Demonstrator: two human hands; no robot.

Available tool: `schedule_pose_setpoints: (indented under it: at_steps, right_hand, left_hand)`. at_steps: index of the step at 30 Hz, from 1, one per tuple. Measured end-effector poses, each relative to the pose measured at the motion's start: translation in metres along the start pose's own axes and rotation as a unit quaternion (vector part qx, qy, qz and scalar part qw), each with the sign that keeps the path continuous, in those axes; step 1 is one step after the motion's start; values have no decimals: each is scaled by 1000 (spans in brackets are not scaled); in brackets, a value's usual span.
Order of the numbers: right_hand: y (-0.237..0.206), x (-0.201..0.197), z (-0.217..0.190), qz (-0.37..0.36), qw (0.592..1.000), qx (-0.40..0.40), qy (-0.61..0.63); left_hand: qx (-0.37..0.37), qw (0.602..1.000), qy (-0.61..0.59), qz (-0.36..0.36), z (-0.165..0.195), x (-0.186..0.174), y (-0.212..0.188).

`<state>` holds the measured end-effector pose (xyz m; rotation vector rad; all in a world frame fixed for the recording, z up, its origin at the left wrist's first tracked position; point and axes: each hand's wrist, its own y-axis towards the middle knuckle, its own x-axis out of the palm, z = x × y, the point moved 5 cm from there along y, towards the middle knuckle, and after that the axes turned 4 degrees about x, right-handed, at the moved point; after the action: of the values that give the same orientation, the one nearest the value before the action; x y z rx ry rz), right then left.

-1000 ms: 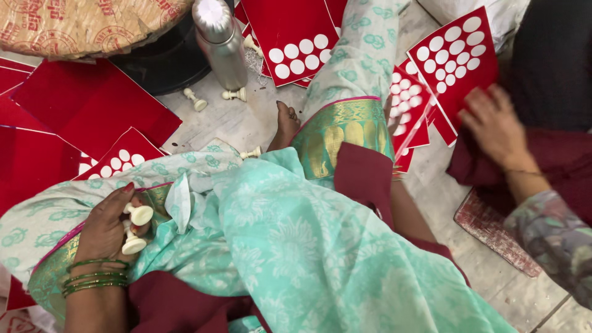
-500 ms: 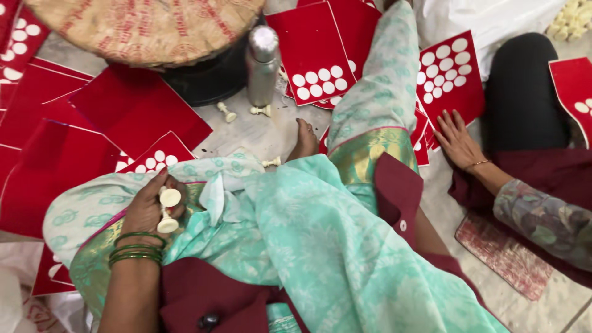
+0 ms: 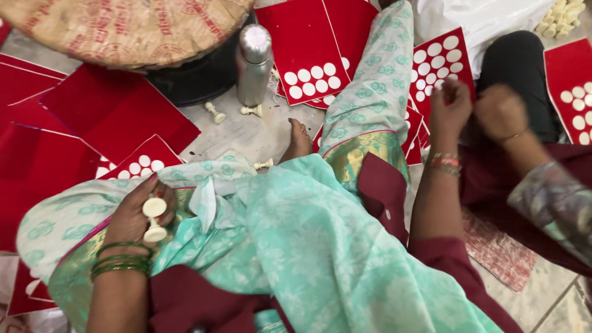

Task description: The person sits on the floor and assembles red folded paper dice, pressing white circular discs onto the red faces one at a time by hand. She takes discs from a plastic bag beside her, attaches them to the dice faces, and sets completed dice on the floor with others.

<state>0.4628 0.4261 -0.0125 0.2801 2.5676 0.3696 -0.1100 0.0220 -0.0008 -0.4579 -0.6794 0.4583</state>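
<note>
My left hand (image 3: 132, 219), with green bangles at the wrist, rests on my lap and grips two white spool-shaped pieces (image 3: 153, 219). My right hand (image 3: 450, 108), wearing red and gold bangles, is stretched forward, its blurred fingers curled on the lower edge of a red card with white discs (image 3: 441, 58). Another person's hand (image 3: 501, 111), with a patterned sleeve, is right beside it. A teal sari (image 3: 320, 246) covers my lap.
A steel bottle (image 3: 254, 65) stands on the floor beside a big round woven tray (image 3: 123, 28). Plain red cards (image 3: 117, 111) lie at left, dotted ones (image 3: 308, 68) ahead. Loose white pieces (image 3: 216, 113) lie near my foot (image 3: 299, 139); a pile (image 3: 558, 15) sits top right.
My right hand has come into view and reached the dotted red card. The other person's hand lifted off the cards. My left hand stayed on my lap with the white pieces.
</note>
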Motion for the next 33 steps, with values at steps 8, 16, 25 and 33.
schedule_pose_setpoints:
  at_steps: [8, 16, 25, 33]
  right_hand:
    - [55, -61, 87, 62, 980, 188, -2]
    - [97, -35, 127, -37, 982, 178, -56]
    - [114, -20, 122, -51, 976, 32, -208]
    - [91, -30, 36, -19, 992, -88, -88]
  left_hand:
    - [-14, 999, -46, -17, -5, -12, 3]
    - [-41, 997, -30, -52, 1, -26, -2]
    - [-80, 995, 27, 54, 6, -38, -1]
    - [-45, 998, 45, -1, 5, -26, 3]
